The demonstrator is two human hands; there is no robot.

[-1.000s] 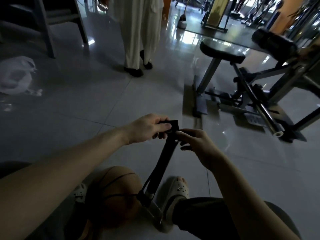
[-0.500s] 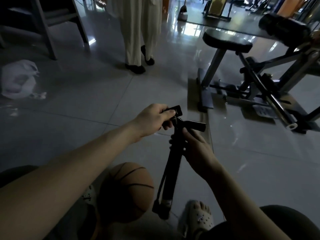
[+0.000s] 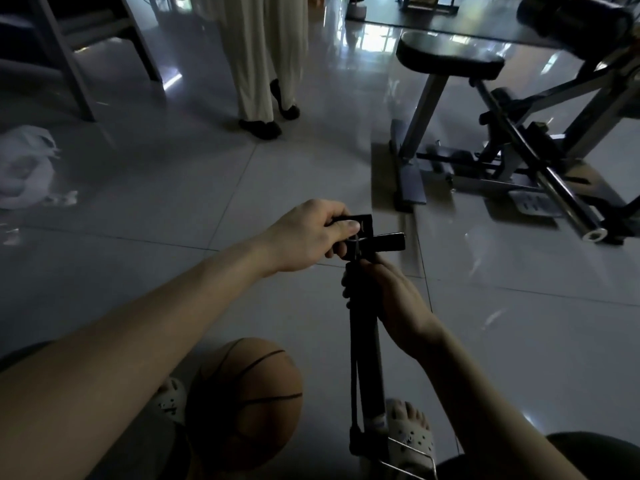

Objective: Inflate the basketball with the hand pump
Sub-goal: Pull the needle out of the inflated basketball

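An orange basketball (image 3: 247, 400) rests on the floor between my feet, low in the frame. A black floor pump (image 3: 363, 358) stands nearly upright just right of it, its hose hanging along the barrel. My left hand (image 3: 308, 237) is closed on the left part of the pump's black handle (image 3: 388, 241) at the top. My right hand (image 3: 394, 303) wraps the upper barrel just under the handle. My right foot in a pale clog (image 3: 408, 434) is at the pump's wire foot stand.
A weight bench frame (image 3: 485, 140) stands on the tiled floor at the right. A person in pale trousers (image 3: 266, 57) stands ahead. A white plastic bag (image 3: 24, 168) lies at the left, a dark chair frame (image 3: 69, 46) behind it.
The pump has swung from leaning left to nearly upright. My right hand dropped from the handle to the barrel. The folded handle's right half now sticks out sideways.
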